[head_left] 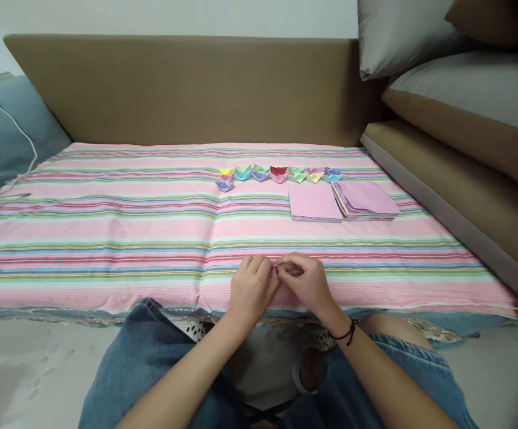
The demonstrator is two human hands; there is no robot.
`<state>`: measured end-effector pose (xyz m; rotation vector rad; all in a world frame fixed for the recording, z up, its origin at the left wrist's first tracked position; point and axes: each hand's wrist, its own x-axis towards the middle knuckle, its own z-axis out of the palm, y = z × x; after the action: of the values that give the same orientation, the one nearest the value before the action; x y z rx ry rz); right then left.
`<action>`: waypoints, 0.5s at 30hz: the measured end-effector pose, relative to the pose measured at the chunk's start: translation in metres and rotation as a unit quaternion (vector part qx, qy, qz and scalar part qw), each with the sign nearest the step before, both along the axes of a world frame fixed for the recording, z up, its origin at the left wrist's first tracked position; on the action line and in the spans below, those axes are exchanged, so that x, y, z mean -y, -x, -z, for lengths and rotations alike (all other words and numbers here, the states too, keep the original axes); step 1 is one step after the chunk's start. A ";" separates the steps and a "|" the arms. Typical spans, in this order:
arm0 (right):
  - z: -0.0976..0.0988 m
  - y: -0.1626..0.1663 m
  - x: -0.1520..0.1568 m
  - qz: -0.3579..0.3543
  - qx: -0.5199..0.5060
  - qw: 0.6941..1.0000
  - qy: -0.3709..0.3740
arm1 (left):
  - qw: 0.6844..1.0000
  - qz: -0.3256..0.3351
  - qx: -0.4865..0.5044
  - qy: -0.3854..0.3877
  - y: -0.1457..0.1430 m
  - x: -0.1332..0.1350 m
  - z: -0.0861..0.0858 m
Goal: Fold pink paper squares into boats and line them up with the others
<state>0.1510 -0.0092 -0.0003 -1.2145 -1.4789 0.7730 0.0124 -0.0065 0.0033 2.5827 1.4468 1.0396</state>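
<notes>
My left hand (pixel 250 287) and my right hand (pixel 307 281) meet at the near edge of a pink striped cloth (pixel 107 238). Both have their fingers curled and pinched together around a small pink folded paper (pixel 281 268), mostly hidden between the fingertips. Farther back on the cloth lies a row of several small folded paper shapes (pixel 279 174) in yellow, blue, purple, red, green and pink. To their right lie a flat pink sheet stack (pixel 315 203) and a second, fanned stack of pink paper (pixel 366 199).
A brown sofa back (pixel 187 89) runs behind the cloth, with grey and brown cushions (pixel 464 95) piled at the right. A blue-grey blanket (pixel 4 131) lies at the left. My denim-clad knees (pixel 152 363) sit below the cloth edge.
</notes>
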 end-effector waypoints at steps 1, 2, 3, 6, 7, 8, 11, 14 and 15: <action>0.000 0.000 0.000 0.005 0.000 1.000 0.002 | 1.000 -0.002 0.004 0.004 0.000 0.000 0.000; -0.001 0.001 0.000 0.009 -0.001 1.000 0.004 | 1.000 -0.005 0.011 0.010 0.000 -0.001 0.001; -0.001 0.001 0.000 0.014 -0.002 1.000 0.005 | 1.000 -0.008 0.019 0.017 -0.001 -0.001 0.001; -0.003 0.000 0.000 0.024 0.002 1.000 0.003 | 0.997 -0.013 0.055 0.052 -0.001 -0.002 0.002; -0.003 0.000 0.000 0.028 0.013 1.000 -0.001 | 0.995 -0.013 0.069 0.066 -0.001 -0.002 0.002; -0.003 -0.001 0.000 0.033 0.029 0.999 -0.008 | 0.993 -0.014 0.084 0.082 -0.001 -0.003 0.002; -0.003 -0.004 -0.001 0.058 0.086 0.994 -0.025 | 0.982 -0.026 0.134 0.131 -0.001 -0.003 0.002; -0.001 -0.007 -0.003 0.073 0.102 0.992 -0.026 | 0.968 -0.036 0.172 0.181 0.000 -0.004 0.002; 0.000 -0.008 -0.003 0.074 0.101 0.992 -0.022 | 0.964 -0.033 0.179 0.196 0.001 -0.004 0.002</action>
<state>0.1591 -0.0062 -0.0002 -1.3825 -1.5397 0.5274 0.0114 -0.0021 0.0012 1.9712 1.4705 1.0312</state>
